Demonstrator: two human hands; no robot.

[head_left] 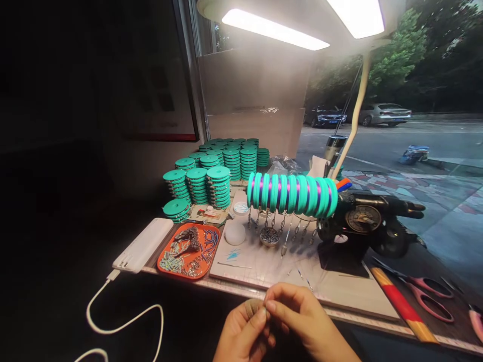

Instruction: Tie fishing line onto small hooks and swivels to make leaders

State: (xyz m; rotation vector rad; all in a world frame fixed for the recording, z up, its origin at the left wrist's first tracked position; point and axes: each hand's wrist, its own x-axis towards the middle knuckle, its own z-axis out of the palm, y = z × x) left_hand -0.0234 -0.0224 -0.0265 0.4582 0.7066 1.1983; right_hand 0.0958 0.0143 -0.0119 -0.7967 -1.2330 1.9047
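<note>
My left hand (243, 329) and my right hand (302, 317) meet at the table's front edge, thumbs and forefingers pinched close together. Whatever lies between the fingertips is too small to make out. Just beyond them rests a pale board (264, 266) with a few thin floats or tubes (305, 279) on it. Above the board, a row of turquoise foam spools (292, 195) wound with purple line sits on a dark machine (364, 218). Small metal weights or swivels (284, 249) hang below the spools on thin lines.
An orange tray (162, 266) of small parts lies left, beside a white power bank (143, 246) with a cable. Stacked turquoise spools (219, 188) stand behind. Scissors (430, 299) and a red-banded wooden stick (403, 304) lie right. A lamp (358, 100) arches overhead.
</note>
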